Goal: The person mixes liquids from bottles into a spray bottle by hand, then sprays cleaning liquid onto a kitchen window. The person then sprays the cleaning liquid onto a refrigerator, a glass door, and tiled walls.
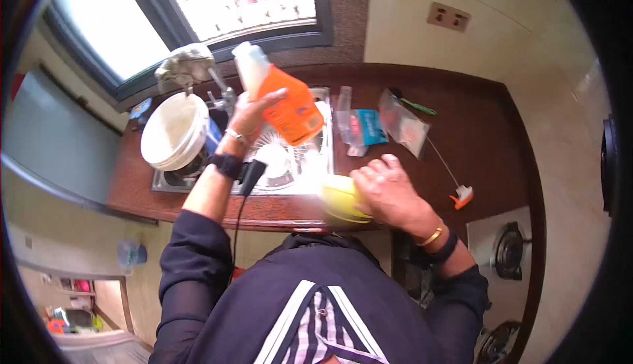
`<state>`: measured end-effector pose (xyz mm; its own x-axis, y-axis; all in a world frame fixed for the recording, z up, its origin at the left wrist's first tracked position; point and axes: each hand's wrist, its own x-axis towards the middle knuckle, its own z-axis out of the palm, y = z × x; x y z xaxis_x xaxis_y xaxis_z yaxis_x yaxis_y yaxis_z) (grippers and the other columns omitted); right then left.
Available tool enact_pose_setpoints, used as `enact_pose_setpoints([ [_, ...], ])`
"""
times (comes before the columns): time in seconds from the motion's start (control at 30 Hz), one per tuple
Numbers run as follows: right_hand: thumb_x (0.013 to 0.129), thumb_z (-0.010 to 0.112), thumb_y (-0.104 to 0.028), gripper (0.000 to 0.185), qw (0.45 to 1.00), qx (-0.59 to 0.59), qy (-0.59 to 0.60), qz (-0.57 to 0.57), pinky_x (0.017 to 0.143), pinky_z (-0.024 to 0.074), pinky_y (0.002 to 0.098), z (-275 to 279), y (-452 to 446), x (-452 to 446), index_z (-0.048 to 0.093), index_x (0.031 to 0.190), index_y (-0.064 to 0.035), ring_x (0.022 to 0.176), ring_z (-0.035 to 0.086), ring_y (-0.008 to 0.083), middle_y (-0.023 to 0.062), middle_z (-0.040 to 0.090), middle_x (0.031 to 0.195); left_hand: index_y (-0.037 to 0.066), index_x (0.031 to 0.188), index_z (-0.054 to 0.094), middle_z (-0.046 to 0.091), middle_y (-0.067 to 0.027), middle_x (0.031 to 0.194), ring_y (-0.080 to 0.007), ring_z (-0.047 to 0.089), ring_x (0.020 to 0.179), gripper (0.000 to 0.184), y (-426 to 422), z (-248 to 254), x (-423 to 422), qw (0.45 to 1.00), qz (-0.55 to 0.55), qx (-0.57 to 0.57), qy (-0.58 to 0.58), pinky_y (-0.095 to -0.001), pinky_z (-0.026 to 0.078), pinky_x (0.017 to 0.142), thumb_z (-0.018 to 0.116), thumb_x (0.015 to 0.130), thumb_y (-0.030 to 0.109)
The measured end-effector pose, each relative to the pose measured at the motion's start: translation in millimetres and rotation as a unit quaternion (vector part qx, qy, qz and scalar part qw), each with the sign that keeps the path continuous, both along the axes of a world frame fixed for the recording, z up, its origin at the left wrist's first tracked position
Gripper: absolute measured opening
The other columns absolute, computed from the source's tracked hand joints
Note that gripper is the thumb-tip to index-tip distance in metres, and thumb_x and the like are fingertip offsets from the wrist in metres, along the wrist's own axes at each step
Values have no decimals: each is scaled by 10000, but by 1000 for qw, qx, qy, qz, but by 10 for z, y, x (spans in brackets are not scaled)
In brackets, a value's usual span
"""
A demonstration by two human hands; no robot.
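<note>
My left hand (249, 115) is wrapped round a spray bottle (290, 108) with an orange label and a pale, translucent upper part, held tilted above the sink (324, 146). Its trigger sprayer (464, 194), white and orange with a long thin tube, lies apart on the counter at the right. In my right hand (392, 191) is a yellow, cup-like container (339, 199), smeared by motion, near the counter's front edge. A round wire rack (273, 163) shows in the sink below the bottle.
A white bucket (173, 130) stands at the sink's left, beside the tap (226, 97). Clear and blue packets (369, 126) and another plastic packet (405, 126) lie on the brown counter (488, 126). A gas stove (509, 248) is at the right, a window above the sink.
</note>
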<state>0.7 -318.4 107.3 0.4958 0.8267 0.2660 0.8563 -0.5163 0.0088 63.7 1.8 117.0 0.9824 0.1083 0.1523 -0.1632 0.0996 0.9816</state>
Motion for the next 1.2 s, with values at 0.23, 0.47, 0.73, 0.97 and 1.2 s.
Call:
enact_pose_setpoints([
  [0.23, 785, 615, -192, 160, 998, -48, -21, -41, 761, 413, 388, -233, 197, -76, 578, 871, -62, 808, 617, 225, 69, 632, 772, 17, 1153, 625, 674, -35, 1024, -129, 637, 936, 370, 167, -235, -429, 999, 19, 34, 18, -288, 488, 861, 744, 820, 127],
  [0.47, 748, 724, -243, 359, 996, 45, 76, -18, 745, 503, 420, 392, 98, 154, 566, 1009, -52, 839, 647, 297, 104, 655, 837, 47, 1233, 590, 665, -12, 1045, -108, 618, 939, 474, 306, -649, -682, 997, 78, -6, 13, -268, 479, 863, 770, 797, 89],
  [0.73, 784, 775, -271, 310, 887, 270, 225, -301, 570, 481, 339, 349, -405, -147, 580, 870, -46, 629, 578, 215, 94, 579, 742, 40, 1308, 543, 643, -55, 1186, -144, 602, 1084, 568, -38, -408, -520, 997, -22, 73, 5, -321, 467, 974, 775, 791, 84],
  [0.97, 739, 787, -173, 444, 886, 399, 92, -219, 853, 492, 365, 171, -538, -103, 587, 1113, -44, 966, 593, 266, 121, 598, 1064, 41, 1152, 647, 695, -31, 1043, -101, 619, 952, 460, -897, -321, 112, 945, -245, 210, -51, -295, 507, 884, 823, 752, 183],
  [1.2, 669, 861, -263, 771, 901, 360, 241, -33, 1084, 376, 384, -147, -569, 636, 518, 1330, -63, 1286, 484, 268, 140, 529, 1370, 89, 1111, 666, 701, -47, 908, -121, 639, 856, 420, -1585, -349, 392, 880, -396, 244, -92, -309, 517, 804, 819, 740, 214],
])
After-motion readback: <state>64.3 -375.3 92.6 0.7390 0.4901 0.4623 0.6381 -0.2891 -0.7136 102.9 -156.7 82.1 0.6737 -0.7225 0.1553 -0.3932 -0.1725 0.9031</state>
